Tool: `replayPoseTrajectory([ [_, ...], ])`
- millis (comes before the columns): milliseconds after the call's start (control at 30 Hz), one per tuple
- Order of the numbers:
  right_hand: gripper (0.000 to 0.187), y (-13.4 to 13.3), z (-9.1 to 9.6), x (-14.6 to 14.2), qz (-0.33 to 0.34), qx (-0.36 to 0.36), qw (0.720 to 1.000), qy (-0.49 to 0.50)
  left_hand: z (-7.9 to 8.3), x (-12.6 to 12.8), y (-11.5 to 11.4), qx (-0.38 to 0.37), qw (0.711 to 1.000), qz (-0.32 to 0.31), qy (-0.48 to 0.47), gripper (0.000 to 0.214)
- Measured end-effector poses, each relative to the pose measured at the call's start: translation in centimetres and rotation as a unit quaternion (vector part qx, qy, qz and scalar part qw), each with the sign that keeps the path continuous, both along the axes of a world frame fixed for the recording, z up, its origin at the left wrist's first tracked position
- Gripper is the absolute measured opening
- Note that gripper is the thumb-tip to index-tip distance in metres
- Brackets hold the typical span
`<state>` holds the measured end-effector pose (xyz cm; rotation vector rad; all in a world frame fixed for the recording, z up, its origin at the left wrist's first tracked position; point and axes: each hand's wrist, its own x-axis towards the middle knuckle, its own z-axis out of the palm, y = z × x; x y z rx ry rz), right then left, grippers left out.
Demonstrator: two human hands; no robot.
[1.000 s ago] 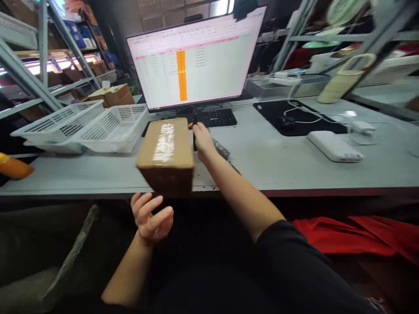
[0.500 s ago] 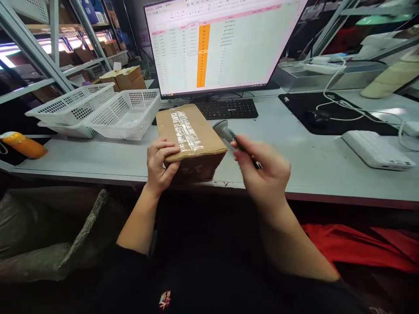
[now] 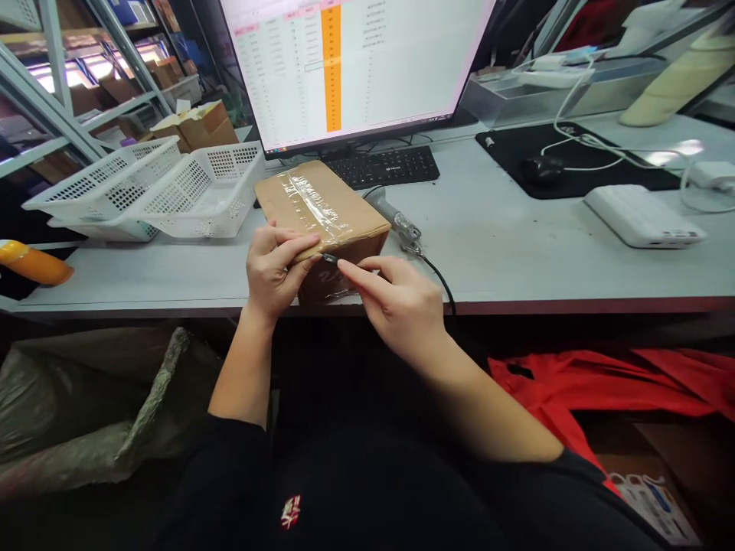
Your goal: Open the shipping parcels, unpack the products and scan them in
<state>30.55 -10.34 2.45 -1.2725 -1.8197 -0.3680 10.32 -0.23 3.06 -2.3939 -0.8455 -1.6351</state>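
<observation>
A brown cardboard box with clear tape along its top rests tilted at the table's front edge. My left hand is closed on its near left corner, thumb below the top edge and fingers above. My right hand pinches a small, dark, narrow piece against the box's near upper edge, close to the left thumb; its far end is hidden in my fingers. Behind the box's right side, a grey handheld barcode scanner lies on the table with its black cable trailing over the front edge.
White perforated baskets stand at the left beside an orange bottle. A monitor and black keyboard are behind the box. To the right lie a mouse on a black mat and a white power-bank-like block.
My right hand has let go of the barcode scanner, which now lies on the table. It has moved left to the box's edge with a small dark piece. My left hand still holds the box.
</observation>
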Motion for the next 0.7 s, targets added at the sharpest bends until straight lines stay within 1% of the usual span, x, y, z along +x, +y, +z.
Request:
replayPoseTrajectory([
  [67,0.036,0.1,0.0,-0.2,-0.007,-0.001,1.0,0.006,-0.1,0.1,0.0,0.01,1.0,0.009,-0.007,0.031],
  [167,0.036,0.4,-0.1,0.2,-0.016,0.001,1.0,0.013,-0.2,0.4,-0.1,0.022,0.999,0.002,-0.029,0.029],
  [367,0.033,0.5,-0.2,2.7,-0.075,0.011,0.994,0.075,-0.3,0.6,0.3,0.025,0.998,-0.009,-0.049,0.026],
  [467,0.032,0.1,-0.6,3.7,-0.057,-0.018,0.992,0.109,-0.4,0.9,0.2,0.042,0.997,-0.013,-0.067,0.02],
  [533,0.035,-0.2,-1.4,4.0,-0.013,-0.054,0.982,0.183,-0.5,1.5,-0.8,0.049,0.995,0.015,-0.084,0.018],
  [567,0.036,-0.1,-1.9,4.0,0.016,-0.077,0.965,0.249,-0.5,2.0,-1.6,0.048,0.994,0.038,-0.088,0.018],
  [600,0.036,0.0,-2.3,3.9,0.05,-0.101,0.938,0.329,-0.3,2.6,-2.6,0.044,0.994,0.06,-0.082,0.017],
  [633,0.036,0.3,-2.7,3.8,0.087,-0.123,0.9,0.408,-0.1,3.1,-3.7,0.037,0.994,0.075,-0.064,0.018],
  [667,0.036,0.8,-2.9,3.6,0.12,-0.139,0.86,0.477,0.3,3.6,-4.6,0.028,0.996,0.076,-0.034,0.019],
  [700,0.036,1.3,-3.0,3.4,0.146,-0.147,0.824,0.528,0.8,3.8,-5.1,0.02,0.998,0.057,0.005,0.022],
])
